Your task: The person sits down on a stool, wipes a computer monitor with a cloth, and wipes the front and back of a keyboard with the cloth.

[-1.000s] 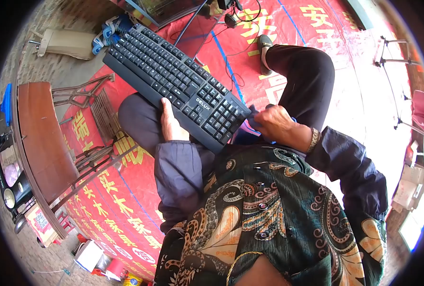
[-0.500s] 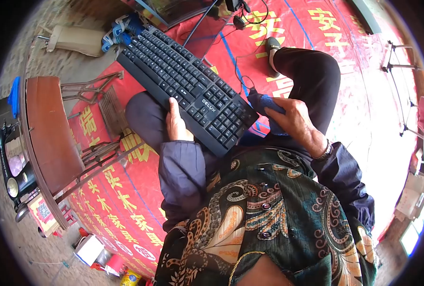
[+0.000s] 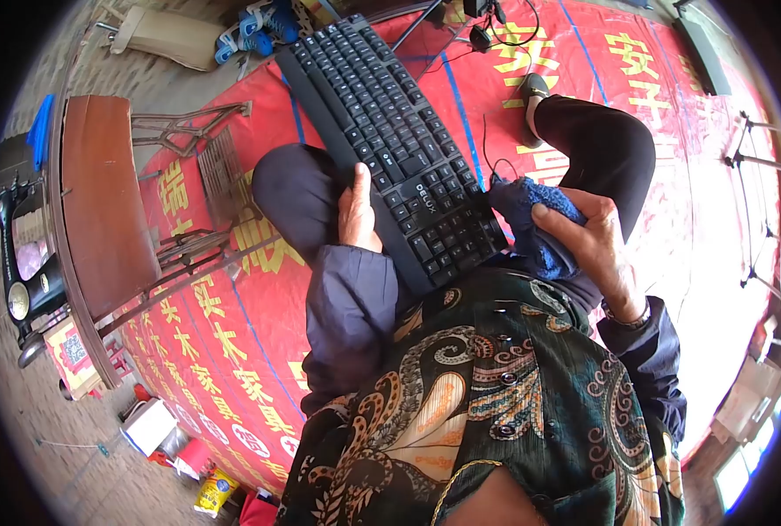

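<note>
A black keyboard (image 3: 399, 149) with white key letters and a DELUX mark lies slanted above my lap, its far end up and to the left. My left hand (image 3: 358, 213) grips its near long edge, thumb on top and the other fingers hidden underneath. Bunched in my right hand (image 3: 594, 241) is a blue cloth (image 3: 539, 219), just right of the keyboard's short end. A thin dark cable shows above the cloth.
A red sheet (image 3: 531, 175) with yellow characters covers the floor. To the left stands a sewing machine table (image 3: 110, 210) with a black sewing machine (image 3: 26, 285). Blue-and-white shoes (image 3: 259, 31) lie at the top, near a black cabled device (image 3: 481, 37).
The keyboard has turned steeper and shifted right in view. My right hand with the cloth has moved right, off the keyboard's end, and more of the cloth shows. The whole view has shifted slightly.
</note>
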`<state>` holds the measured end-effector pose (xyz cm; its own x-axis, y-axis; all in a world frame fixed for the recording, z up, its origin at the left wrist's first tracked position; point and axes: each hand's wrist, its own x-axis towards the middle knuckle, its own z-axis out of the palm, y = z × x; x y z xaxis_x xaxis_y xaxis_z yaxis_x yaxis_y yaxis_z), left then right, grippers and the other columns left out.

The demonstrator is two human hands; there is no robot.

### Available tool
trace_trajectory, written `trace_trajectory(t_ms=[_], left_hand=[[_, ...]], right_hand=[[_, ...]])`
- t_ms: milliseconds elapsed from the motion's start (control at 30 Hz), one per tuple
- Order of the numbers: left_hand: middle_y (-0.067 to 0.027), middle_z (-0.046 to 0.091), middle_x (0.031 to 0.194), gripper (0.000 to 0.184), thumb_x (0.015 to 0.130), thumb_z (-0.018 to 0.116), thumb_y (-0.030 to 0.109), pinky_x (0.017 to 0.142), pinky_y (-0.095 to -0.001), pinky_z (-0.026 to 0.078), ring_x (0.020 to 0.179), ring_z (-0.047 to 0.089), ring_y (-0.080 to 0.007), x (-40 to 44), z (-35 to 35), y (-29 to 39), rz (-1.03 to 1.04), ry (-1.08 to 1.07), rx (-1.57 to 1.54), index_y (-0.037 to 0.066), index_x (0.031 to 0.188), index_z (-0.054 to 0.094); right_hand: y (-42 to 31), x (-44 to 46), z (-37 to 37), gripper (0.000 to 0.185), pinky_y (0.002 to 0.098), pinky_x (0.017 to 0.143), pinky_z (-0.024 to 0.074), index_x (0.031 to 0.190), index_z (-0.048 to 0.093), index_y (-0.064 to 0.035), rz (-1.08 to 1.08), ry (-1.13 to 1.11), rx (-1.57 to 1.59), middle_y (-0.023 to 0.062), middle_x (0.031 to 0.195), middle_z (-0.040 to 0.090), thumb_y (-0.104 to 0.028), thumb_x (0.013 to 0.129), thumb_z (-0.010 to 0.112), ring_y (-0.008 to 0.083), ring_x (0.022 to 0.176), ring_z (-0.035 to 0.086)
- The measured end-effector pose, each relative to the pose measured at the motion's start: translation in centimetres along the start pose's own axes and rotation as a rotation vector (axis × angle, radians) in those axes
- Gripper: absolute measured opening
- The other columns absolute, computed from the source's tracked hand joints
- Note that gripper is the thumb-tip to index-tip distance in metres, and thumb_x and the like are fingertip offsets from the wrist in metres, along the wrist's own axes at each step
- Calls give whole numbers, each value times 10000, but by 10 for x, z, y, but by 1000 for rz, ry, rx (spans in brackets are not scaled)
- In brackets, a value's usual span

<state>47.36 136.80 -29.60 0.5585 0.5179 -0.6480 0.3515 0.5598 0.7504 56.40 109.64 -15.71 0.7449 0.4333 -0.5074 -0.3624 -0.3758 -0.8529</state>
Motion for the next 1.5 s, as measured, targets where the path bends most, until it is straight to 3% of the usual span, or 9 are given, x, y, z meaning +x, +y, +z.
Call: trace_trajectory(t_ms=[167, 400, 467, 567, 700, 967, 1000, 1100, 1500], left_hand=[[-76, 614, 1176, 596, 942, 528, 524, 867, -327, 485, 1024, 590, -181, -7, 6, 3, 131, -76, 4, 1, 1226, 562], [-109, 629, 1163, 586, 996, 387, 517, 896, -368, 520, 1021, 633, -226, -4, 0, -2, -103, -375, -477, 13, 1259, 530], [-138, 564, 1276, 725, 958, 318, 635, 996, -422, 446, 1111, 583, -293, -6, -4, -3, -140, -480, -464, 47, 1364, 436], [-159, 538, 1302, 777, 941, 301, 669, 1019, -426, 428, 1127, 572, -312, -16, -3, 5, -315, -362, -503, 39, 1386, 395], [-161, 538, 1302, 741, 963, 295, 632, 1034, -398, 423, 1155, 570, -272, -59, 13, 35, -62, -409, -389, 31, 1387, 388], [-127, 511, 1345, 508, 1012, 443, 309, 1081, -361, 338, 1246, 482, -214, -55, -2, 13, 339, -378, -199, 12, 1415, 361], [-123, 500, 1355, 534, 949, 556, 141, 1089, -348, 310, 1260, 456, -199, -51, -8, 5, 291, -384, -270, 15, 1424, 347], [-130, 497, 1358, 642, 882, 620, 39, 1076, -349, 331, 1253, 468, -208, -55, -7, 6, 257, -355, -235, 19, 1442, 308], [-150, 476, 1383, 861, 713, 543, -145, 1039, -356, 382, 1261, 476, -228, -51, -12, 6, 288, -392, -124, 18, 1482, 193]], right_hand=[[-33, -15, 10, 204, 198, 533, 412, 871, 684, 27, 37, -66, 98, -27, 690, 616, -176, 888, 666, 18, 598, 526], [-55, -13, 39, 198, 197, 551, 441, 952, 706, 0, 41, -342, 269, 1, 748, 661, -187, 888, 697, 28, 620, 561], [-63, -9, 47, 204, 201, 549, 445, 960, 705, -4, 22, -390, 277, 3, 749, 659, -196, 893, 691, 33, 624, 567], [-52, 5, 66, 225, 207, 550, 459, 987, 700, -9, -12, -396, 364, 12, 763, 661, -217, 903, 680, 47, 632, 583], [-10, 32, 89, 297, 251, 683, 558, 1068, 649, 15, 210, -277, 725, 58, 902, 697, -245, 925, 638, 112, 739, 668], [29, 46, 75, 251, 279, 726, 562, 1072, 651, -11, 325, -193, 839, 60, 958, 707, -218, 935, 615, 143, 793, 687], [33, 47, 74, 248, 270, 706, 562, 1065, 652, -3, 316, -164, 807, 61, 938, 705, -209, 932, 622, 135, 769, 682], [46, 50, 76, 243, 248, 663, 554, 1052, 658, 7, 274, -121, 721, 56, 897, 702, -198, 924, 637, 113, 722, 667], [49, 39, 66, 281, 220, 619, 525, 1061, 663, 22, 219, -154, 440, 32, 836, 684, -203, 894, 685, 72, 684, 625]])
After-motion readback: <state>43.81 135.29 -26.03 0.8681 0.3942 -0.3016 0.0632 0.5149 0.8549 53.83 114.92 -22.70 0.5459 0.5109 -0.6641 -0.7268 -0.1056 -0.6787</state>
